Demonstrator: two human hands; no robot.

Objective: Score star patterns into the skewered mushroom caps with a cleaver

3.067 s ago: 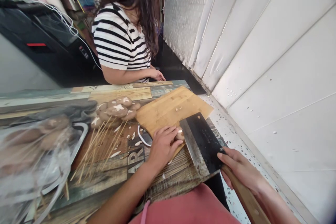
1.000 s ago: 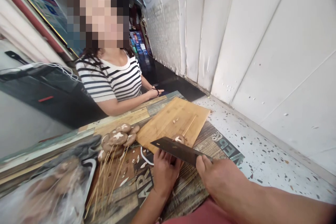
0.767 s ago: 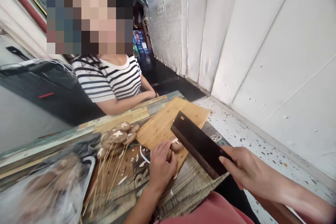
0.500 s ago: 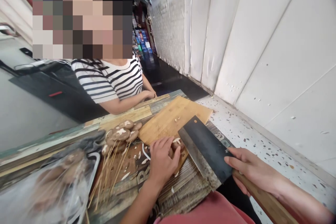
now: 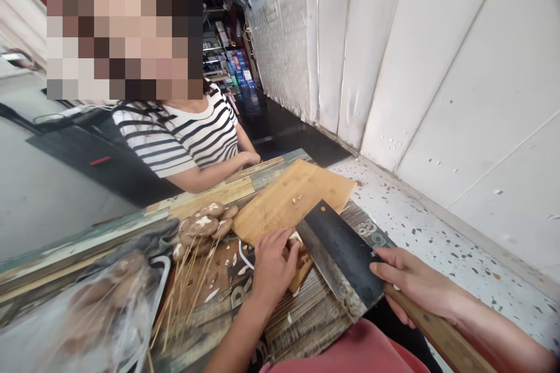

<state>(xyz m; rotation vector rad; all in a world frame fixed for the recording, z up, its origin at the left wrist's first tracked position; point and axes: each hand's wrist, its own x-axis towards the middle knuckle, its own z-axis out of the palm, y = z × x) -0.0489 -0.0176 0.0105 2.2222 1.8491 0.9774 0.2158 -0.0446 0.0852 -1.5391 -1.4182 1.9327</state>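
A bamboo cutting board [image 5: 292,196] lies on the patterned table [image 5: 219,201]. At the board's near corner my left hand [image 5: 273,262] curls over a brown mushroom [image 5: 296,239], fingers pressed on it. My right hand [image 5: 413,285] grips the wooden handle of a wide dark cleaver [image 5: 341,256], whose edge rests down against the mushroom beside my left fingers. Skewered mushrooms [image 5: 205,227] on bamboo sticks lie left of the board.
A person in a striped shirt [image 5: 184,137] sits across the table, forearm resting on its far edge. A metal tray under clear plastic [image 5: 87,315] with more mushrooms sits at the near left. White wall panels and a speckled floor [image 5: 437,233] lie to the right.
The cleaver went from lying flat over my left hand to being raised, then came down onto the mushroom. My left hand stayed on the mushroom. The view shifted slightly.
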